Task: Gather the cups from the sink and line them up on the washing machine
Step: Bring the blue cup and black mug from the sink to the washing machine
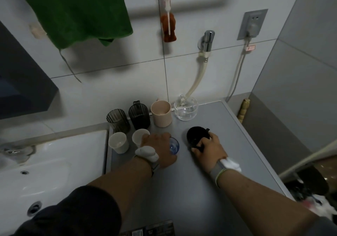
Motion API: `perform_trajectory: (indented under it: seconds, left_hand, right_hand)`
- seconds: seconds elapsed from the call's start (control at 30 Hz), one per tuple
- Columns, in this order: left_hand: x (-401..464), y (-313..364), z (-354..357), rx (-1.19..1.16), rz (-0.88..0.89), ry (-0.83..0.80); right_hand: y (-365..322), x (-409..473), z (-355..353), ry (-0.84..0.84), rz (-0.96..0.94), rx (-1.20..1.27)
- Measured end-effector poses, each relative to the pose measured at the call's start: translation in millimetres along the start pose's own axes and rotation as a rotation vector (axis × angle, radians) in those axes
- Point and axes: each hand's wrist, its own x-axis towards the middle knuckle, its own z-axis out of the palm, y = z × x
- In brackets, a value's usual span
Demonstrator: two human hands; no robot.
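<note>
Dark sleeve (73, 212) cuts off at the lower edge. On the washing machine (209, 190), the left hand (156, 148) grips a blue glass cup (174, 146), mostly hidden; the right hand (209, 150) grips a black cup (197, 137).

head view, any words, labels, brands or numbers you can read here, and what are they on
No text can be read.
Dark stickers on the washing machine front edge: print too blurred.
Pink tag on the power cable: too small and blurred.
The cups show no print.
</note>
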Motion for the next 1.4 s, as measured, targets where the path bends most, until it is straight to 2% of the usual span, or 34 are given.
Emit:
perform_trajectory:
  seconds: [0.27,0.4,0.53,0.6,0.67,0.77,0.8,0.9,1.0,1.27,1.3,1.4]
  left_hand:
    - [15.6,-0.9,4.6,-0.021,0.021,0.075]
    - [13.1,1.7,-0.4,0.036,0.046,0.205]
    - [-9.2,7.6,2.0,-0.024,0.097,0.368]
    - [-18.5,9.9,4.5,-0.16,0.075,0.272]
    - [-22.4,16.2,10.3,-0.346,-0.077,0.102]
    - [-20.7,25.4,17.5,-0.483,-0.268,-0.018]
    - [-18.5,28.3,16.6,-0.591,-0.324,-0.088]
    - [-8.1,34.9,19.2,-1.128,-0.601,-0.276]
    - [1.6,38.3,23.9,-1.419,-0.805,-0.291]
    - [4.9,34.9,9.4,-1.568,-0.835,-0.579]
    - [3.6,36.8,9.5,-1.572,-0.826,-0.561]
    - [-0.1,36.9,18.6,-1.494,-0.829,-0.34]
  right_hand:
    - [3.9,13.9,16.0,0.08,0.031,0.06]
    - [1.3,19.4,18.4,0.093,0.064,0.113]
    - [-0.8,15.6,18.1,0.123,0.085,0.178]
    - [-1.4,12.8,17.3,0.143,0.089,0.212]
    - [-2.6,12.0,16.1,0.16,0.1,0.254]
    - [-4.5,12.3,13.1,0.163,0.142,0.334]
    - [-5.4,11.8,11.8,0.164,0.161,0.357]
    - [-8.4,11.3,9.2,0.16,0.196,0.415]
    - [-11.2,13.8,6.2,0.157,0.218,0.463]
    - [-15.1,19.1,9.0,0.152,0.225,0.511]
    - [-15.6,19.5,8.3,0.153,0.227,0.516]
    - [-16.9,21.8,8.7,0.154,0.236,0.549]
